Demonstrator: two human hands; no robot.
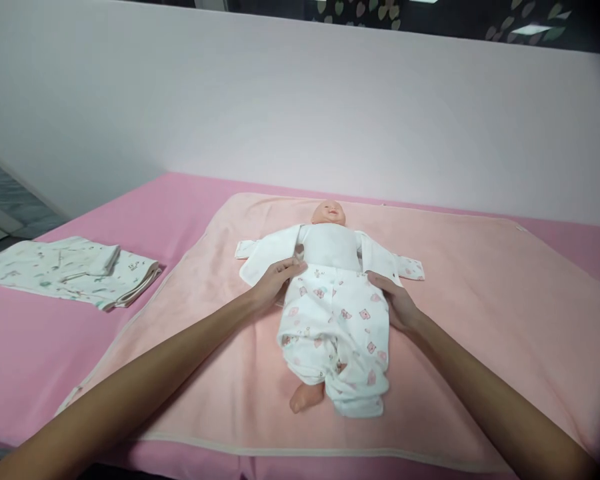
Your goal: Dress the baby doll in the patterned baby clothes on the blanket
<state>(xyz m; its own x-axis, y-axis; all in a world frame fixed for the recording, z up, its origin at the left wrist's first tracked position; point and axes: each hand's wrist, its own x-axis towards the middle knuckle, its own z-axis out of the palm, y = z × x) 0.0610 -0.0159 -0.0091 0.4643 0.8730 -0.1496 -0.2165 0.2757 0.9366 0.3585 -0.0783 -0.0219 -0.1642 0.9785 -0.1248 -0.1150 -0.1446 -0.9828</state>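
Observation:
A baby doll (329, 213) lies on its back, head away from me. White baby trousers (337, 313) with pink prints cover its legs and reach the waist; one bare foot (306, 397) pokes out at the left, while the right foot is hidden in the cloth. My left hand (276, 283) grips the waistband at its left side, and my right hand (394, 300) grips it at the right. Spread open beneath the doll is a white jacket (275, 250), its sleeves out to both sides. A plain white layer (331, 245) covers the belly.
Under the doll is a peach blanket (480, 320) on a pink padded surface (190, 193). Folded printed baby clothes (75, 270) lie at the left. A white wall (300, 113) rises along the back, with dark glass above it.

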